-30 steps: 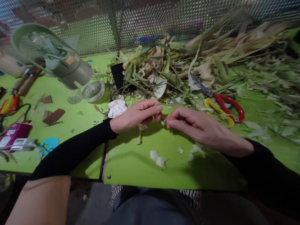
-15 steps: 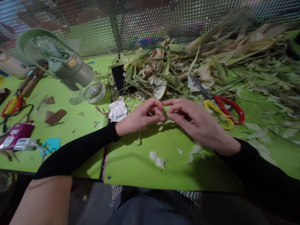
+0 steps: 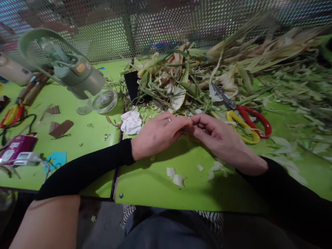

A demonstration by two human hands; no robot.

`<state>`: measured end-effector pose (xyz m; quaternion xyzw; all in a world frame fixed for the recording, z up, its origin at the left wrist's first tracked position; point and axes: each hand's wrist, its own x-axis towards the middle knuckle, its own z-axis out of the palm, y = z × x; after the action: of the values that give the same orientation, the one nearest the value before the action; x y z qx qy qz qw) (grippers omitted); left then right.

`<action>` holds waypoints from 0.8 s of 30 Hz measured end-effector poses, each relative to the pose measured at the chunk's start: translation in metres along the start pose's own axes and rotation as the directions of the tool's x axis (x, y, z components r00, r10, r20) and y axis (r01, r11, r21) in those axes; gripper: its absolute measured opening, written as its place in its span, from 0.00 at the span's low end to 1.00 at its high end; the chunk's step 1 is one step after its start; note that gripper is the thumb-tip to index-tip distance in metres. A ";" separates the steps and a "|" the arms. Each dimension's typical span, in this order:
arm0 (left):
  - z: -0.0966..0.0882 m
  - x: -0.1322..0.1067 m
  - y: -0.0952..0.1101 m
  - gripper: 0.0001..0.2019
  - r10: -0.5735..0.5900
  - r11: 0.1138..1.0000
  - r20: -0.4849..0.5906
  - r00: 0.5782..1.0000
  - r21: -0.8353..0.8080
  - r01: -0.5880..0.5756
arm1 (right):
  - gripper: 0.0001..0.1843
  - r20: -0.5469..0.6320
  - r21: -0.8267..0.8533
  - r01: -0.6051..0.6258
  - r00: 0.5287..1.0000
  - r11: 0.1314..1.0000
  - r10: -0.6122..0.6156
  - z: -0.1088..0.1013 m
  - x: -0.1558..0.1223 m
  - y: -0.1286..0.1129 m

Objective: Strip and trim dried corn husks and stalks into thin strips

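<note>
My left hand (image 3: 160,135) and my right hand (image 3: 220,140) meet at the fingertips, low over the green tabletop (image 3: 155,183). Both have their fingers bent into a pinch; whatever sits between them is hidden or too small to name. The back of the left hand faces up, with a ring on one finger. Beside its wrist lies a crumpled white tissue (image 3: 131,122). Scissors (image 3: 242,116) with one red and one yellow handle rest just beyond my right hand. Several pale husk scraps (image 3: 178,180) are scattered below the hands.
A heap of corn husks (image 3: 181,81) spreads along the back, with a black phone (image 3: 131,86) at its left edge. A green-lidded bottle (image 3: 85,83) stands at the left, near a purple box (image 3: 19,148) with cables. Perforated metal mesh (image 3: 160,27) closes off the back.
My left hand has rolled over so its back now faces up, and its fingertips have moved right to touch those of my right hand. The right hand stays nearly in place.
</note>
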<state>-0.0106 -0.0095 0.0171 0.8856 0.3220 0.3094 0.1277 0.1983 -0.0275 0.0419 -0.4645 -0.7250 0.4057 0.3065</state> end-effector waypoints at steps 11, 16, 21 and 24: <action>-0.002 -0.001 -0.003 0.11 0.125 0.988 -0.102 0.987 0.102 -0.115 | 0.20 -0.012 0.280 -0.162 0.985 0.946 0.173 0.004 0.000 0.006; -0.004 0.002 0.003 0.08 0.020 0.996 -0.095 0.995 -0.085 -0.028 | 0.21 -0.076 0.192 -0.108 0.989 0.975 0.124 0.003 -0.001 0.006; -0.013 0.008 0.009 0.06 -0.323 0.819 0.171 0.931 -0.442 0.365 | 0.18 -0.100 -0.043 -0.024 0.995 0.999 0.020 0.003 -0.005 0.003; -0.019 0.013 0.009 0.07 -0.415 0.544 0.431 0.801 -0.589 0.598 | 0.15 -0.124 -0.132 0.012 0.992 0.991 -0.028 0.002 -0.005 0.001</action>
<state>-0.0106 -0.0075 0.0417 0.6659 0.4056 0.2468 0.5755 0.1994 -0.0327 0.0402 -0.5009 -0.7339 0.3242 0.3245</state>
